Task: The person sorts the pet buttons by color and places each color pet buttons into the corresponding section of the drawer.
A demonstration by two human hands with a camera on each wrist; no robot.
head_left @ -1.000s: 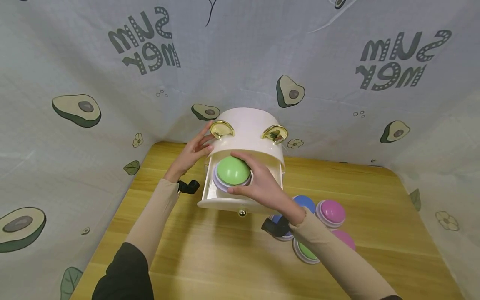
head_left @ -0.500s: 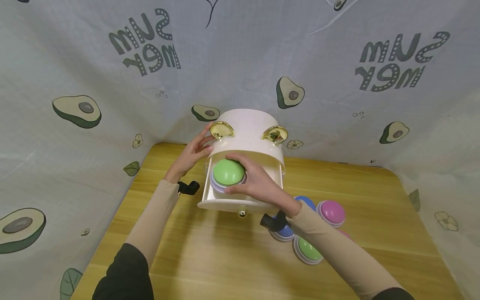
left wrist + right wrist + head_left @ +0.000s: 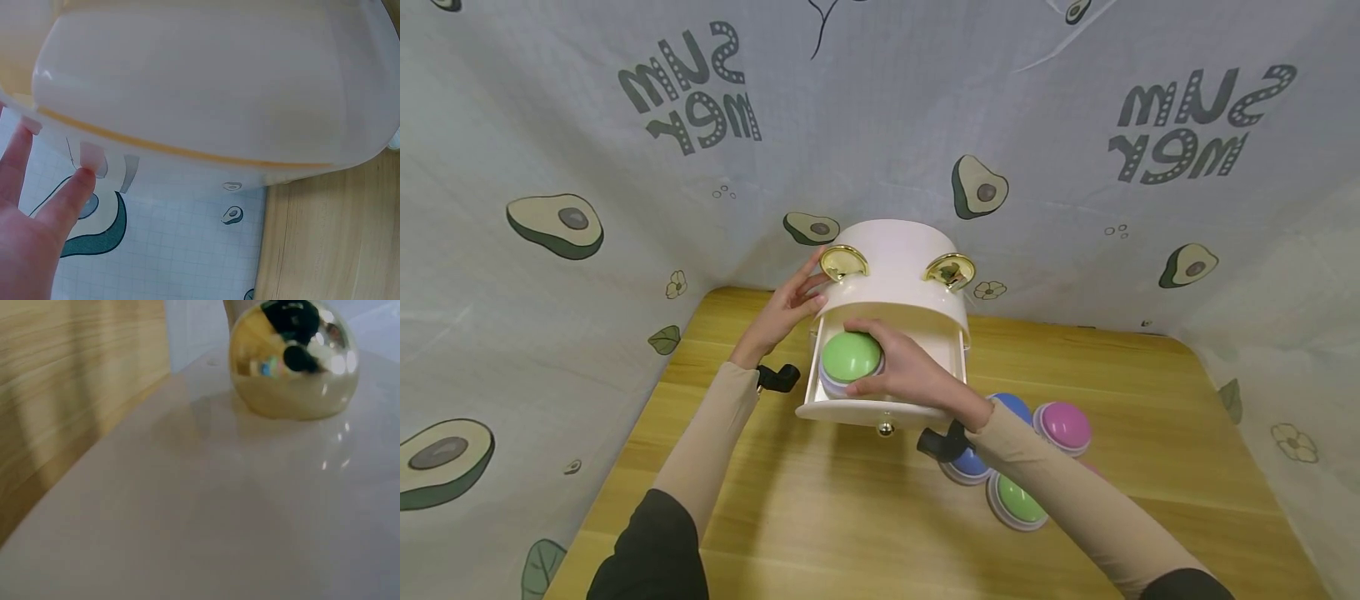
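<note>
Pale grey-white cloth backdrop point(image 3: 880, 108), creased, at back and both sides. Print: avocados point(image 3: 977, 179), leaves point(image 3: 664, 339), small flowers point(image 3: 991, 290), mirrored "SUMMER" lettering point(image 3: 1182, 148). Yellowish wood-grain table point(image 3: 835, 525), rounded far corners. Soft light, blurry shadows on tabletop, backdrop dimmer toward upper middle.

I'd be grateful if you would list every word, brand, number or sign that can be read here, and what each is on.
Left print: "SUm / mer", mirrored, on the hanging cloth.
Right print: "SUm / mer", mirrored, on the same cloth.
No other lettering can be made out on the white drawer box, the green button in the right hand, or the other buttons.
</note>
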